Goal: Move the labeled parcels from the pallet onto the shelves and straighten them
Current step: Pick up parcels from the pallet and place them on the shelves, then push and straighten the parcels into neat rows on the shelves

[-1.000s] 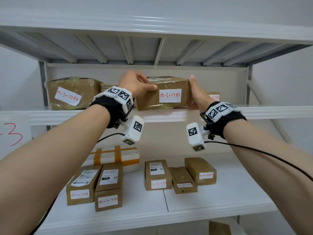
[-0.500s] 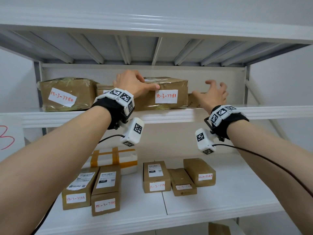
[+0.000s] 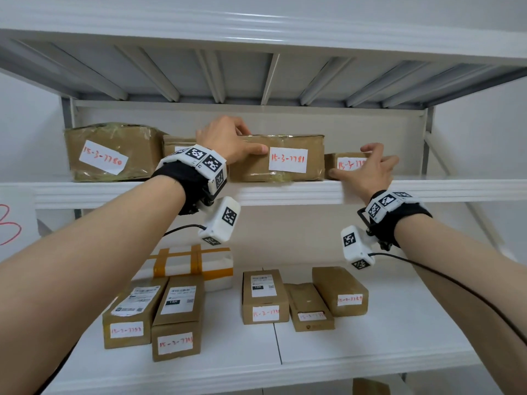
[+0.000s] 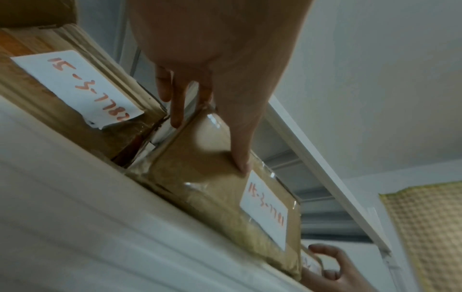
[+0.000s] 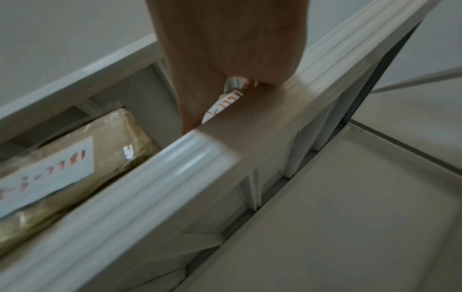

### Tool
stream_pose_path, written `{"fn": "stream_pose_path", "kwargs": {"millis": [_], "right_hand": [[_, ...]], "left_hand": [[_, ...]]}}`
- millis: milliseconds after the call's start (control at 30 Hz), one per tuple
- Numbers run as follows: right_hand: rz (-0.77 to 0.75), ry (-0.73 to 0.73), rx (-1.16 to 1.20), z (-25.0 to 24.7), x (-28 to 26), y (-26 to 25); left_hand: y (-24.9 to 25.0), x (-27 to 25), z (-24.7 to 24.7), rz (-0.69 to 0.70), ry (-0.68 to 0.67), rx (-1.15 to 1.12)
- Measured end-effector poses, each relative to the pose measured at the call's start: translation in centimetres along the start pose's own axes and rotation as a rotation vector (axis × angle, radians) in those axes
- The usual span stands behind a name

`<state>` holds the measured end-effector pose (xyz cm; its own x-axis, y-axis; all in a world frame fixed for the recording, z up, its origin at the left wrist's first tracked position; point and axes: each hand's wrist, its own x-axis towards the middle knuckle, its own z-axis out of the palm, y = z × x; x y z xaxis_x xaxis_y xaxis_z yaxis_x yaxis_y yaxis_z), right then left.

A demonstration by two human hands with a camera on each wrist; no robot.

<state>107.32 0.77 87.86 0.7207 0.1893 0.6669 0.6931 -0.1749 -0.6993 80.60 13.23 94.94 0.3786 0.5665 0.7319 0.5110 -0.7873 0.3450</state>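
Left hand (image 3: 228,139): you grip the brown taped cardboard parcel labelled 15-3-7781 (image 3: 285,159) at its left end.
Right hand (image 3: 368,169): you clasp the small brown labelled box (image 3: 339,163) just beside it.

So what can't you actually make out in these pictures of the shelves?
- Small brown cardboard parcel, head view: the right hand covers the end of its label number.
- Brown parcel behind the left hand, head view: the wrist hides its label; the left wrist view shows 15-3-7782.
- Lower-shelf printed labels, head view: too small to read.
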Motion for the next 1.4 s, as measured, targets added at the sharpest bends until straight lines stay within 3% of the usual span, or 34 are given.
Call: {"fn": "stream_pose_path", "kwargs": {"millis": [333, 567, 767, 900, 967, 1100, 1400], "right_hand": [[-0.08, 0.011, 0.022, 0.3, -0.3, 0.6], [-0.089, -0.056, -0.005, 0.1, -0.1, 1.0], [-0.07, -0.097, -0.061, -0.2, 0.0, 0.8], [-0.034, -0.085, -0.067, -0.1, -0.2, 0.1], [-0.027, 0.0, -0.068, 0.0, -0.7, -0.6], [-0.187, 0.163, -0.081, 1.0, -2.4, -3.5], [-0.407, -0.045, 0.024, 4.5, -5.1, -12.4]], "left_hand": [[0.9, 1.6, 1.8, 0.096, -0.079, 0.171], [0.4, 1.6, 3.7, 0.149, -0.016, 0.365], [-1.3, 0.7, 2.7, 0.156, -0.019, 0.28], [-4.0, 0.7, -1.1, 0.088, 0.084, 0.272], [-5.4, 0.8, -3.2, 0.028, 0.116, 0.276], [-8.5, 0.8, -6.7, -0.074, 0.156, 0.326], [-12.6, -0.4, -8.5, -0.19, 0.092, 0.351]]}}
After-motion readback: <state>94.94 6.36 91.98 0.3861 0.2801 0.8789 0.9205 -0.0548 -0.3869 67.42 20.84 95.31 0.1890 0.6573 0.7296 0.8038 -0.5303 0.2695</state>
